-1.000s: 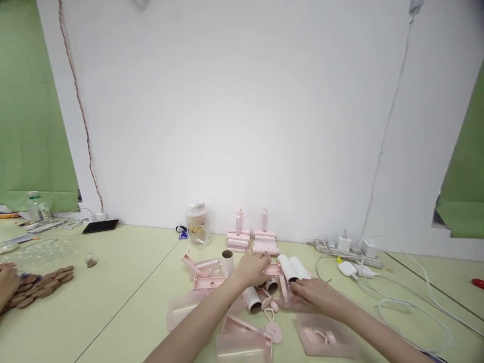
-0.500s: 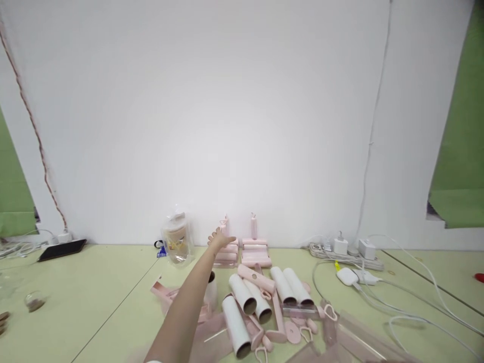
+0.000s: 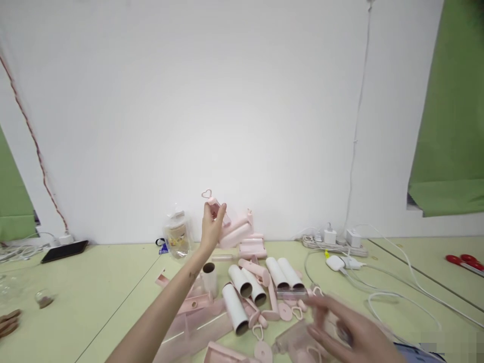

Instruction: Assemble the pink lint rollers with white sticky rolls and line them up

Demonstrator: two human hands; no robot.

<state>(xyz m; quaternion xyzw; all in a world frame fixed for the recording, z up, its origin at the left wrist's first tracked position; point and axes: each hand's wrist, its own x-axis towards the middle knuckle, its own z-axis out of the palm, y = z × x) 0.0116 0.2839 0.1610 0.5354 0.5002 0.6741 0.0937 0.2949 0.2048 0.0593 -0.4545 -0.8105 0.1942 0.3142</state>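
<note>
My left hand is raised above the table near the wall, closed on a pink lint roller by its handle; a small heart-shaped loop shows above my fingers. My right hand is low at the front right, fingers spread and blurred, over a clear pink cover. Between them lie several white paper rolls with pink handles and heart-shaped pieces. A second assembled pink roller lies by the wall.
A clear jar stands by the wall. A black phone lies at the left. A power strip with white chargers and trailing cables sits at the right, red scissors farther right.
My left hand reached to the stack by the wall and lifted one pink roller off it. My right hand came back into view at the front right. The view shifted slightly.
</note>
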